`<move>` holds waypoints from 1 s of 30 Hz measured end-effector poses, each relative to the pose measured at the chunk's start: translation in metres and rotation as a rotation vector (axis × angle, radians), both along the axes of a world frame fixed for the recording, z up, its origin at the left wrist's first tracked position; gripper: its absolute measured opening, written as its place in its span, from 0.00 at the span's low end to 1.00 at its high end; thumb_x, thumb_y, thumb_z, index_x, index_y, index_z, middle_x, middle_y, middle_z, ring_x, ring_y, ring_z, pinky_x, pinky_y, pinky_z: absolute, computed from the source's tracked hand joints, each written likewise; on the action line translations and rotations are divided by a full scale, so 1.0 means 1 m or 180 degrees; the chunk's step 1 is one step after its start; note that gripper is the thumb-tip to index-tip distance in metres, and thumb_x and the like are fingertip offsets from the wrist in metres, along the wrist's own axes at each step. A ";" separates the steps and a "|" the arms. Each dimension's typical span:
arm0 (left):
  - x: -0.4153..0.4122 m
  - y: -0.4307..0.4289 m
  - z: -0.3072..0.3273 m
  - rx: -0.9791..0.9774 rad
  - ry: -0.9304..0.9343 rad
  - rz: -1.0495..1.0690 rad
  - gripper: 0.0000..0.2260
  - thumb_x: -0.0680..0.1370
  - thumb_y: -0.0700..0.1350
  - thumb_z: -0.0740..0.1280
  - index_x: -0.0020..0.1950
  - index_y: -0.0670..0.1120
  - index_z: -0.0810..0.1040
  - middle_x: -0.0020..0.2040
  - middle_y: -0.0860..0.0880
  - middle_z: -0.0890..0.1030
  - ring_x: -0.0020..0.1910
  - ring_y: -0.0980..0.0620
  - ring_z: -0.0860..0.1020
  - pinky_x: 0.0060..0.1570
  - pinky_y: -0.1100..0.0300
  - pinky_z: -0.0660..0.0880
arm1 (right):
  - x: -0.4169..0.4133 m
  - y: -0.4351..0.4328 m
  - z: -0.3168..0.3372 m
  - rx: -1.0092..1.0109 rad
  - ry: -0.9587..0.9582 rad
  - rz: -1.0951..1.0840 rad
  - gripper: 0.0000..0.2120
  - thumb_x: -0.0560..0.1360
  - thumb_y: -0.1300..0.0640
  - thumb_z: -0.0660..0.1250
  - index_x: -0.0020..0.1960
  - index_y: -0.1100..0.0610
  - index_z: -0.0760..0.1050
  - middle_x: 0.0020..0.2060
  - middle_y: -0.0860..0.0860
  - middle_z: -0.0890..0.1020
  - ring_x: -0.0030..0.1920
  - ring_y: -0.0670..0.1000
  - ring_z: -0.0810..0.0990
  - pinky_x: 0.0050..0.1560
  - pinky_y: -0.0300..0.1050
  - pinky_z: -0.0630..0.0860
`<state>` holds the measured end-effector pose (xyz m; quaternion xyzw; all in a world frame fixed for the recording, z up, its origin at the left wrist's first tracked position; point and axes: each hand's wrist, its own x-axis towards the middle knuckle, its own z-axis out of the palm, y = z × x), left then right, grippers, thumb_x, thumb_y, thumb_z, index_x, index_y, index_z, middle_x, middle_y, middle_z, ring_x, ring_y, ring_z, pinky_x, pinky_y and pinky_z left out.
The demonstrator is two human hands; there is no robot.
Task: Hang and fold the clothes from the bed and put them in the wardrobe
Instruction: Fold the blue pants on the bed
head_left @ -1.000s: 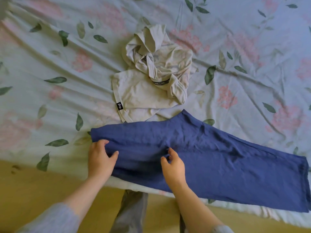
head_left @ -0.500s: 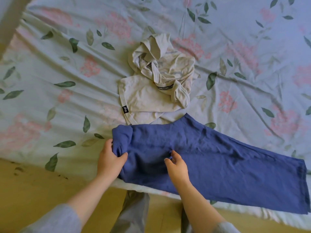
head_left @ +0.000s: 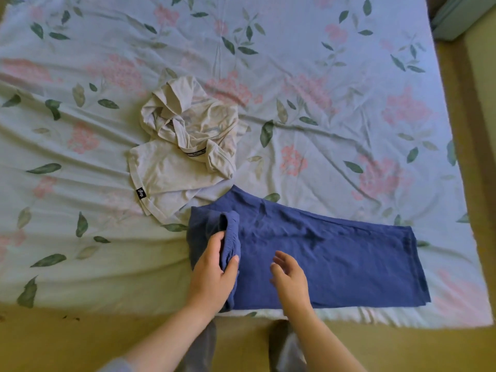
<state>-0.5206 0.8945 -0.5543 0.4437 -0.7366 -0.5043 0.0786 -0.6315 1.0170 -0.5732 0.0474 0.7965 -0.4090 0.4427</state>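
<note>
My left hand (head_left: 214, 272) grips the rolled-over end of the blue trousers (head_left: 322, 259), thumb on top and fingers tucked into the fold. The trousers lie flat in the lower middle of the frame, stretching to the lower right near the bed's edge. My right hand (head_left: 291, 280) is just right of the left one, fingers relaxed and spread over the cloth; I can't tell if they touch it. The crumpled beige hooded top (head_left: 182, 157) lies above, on the floral sheet (head_left: 349, 103), its hem meeting the trousers' upper corner.
</note>
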 end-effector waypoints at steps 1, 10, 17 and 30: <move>-0.009 0.009 -0.002 -0.0010 -0.0017 -0.0041 0.19 0.78 0.44 0.67 0.61 0.65 0.67 0.53 0.64 0.76 0.51 0.64 0.77 0.44 0.75 0.71 | -0.008 0.010 0.002 0.0008 0.0031 -0.0047 0.19 0.80 0.59 0.63 0.71 0.54 0.70 0.65 0.50 0.76 0.63 0.50 0.76 0.64 0.54 0.76; -0.089 0.082 -0.030 0.0080 -0.0246 -0.0631 0.20 0.80 0.45 0.65 0.70 0.52 0.66 0.62 0.53 0.76 0.53 0.60 0.74 0.45 0.77 0.68 | -0.078 0.102 0.002 0.0111 0.0137 -0.0558 0.18 0.80 0.61 0.63 0.69 0.56 0.72 0.63 0.52 0.78 0.62 0.52 0.78 0.64 0.55 0.75; -0.135 0.120 -0.043 -0.0016 -0.0163 -0.0897 0.22 0.80 0.44 0.65 0.72 0.50 0.65 0.67 0.48 0.75 0.63 0.51 0.76 0.57 0.62 0.74 | -0.101 0.139 -0.023 0.0267 0.0167 -0.0517 0.17 0.80 0.60 0.63 0.68 0.55 0.72 0.62 0.51 0.78 0.61 0.51 0.77 0.65 0.53 0.75; -0.141 0.128 -0.071 0.0804 -0.0559 -0.1363 0.29 0.81 0.51 0.62 0.78 0.57 0.52 0.76 0.55 0.61 0.71 0.61 0.64 0.63 0.70 0.63 | -0.109 0.138 -0.044 -0.0103 -0.0248 -0.0985 0.13 0.82 0.52 0.62 0.65 0.53 0.74 0.56 0.49 0.81 0.55 0.49 0.80 0.59 0.49 0.78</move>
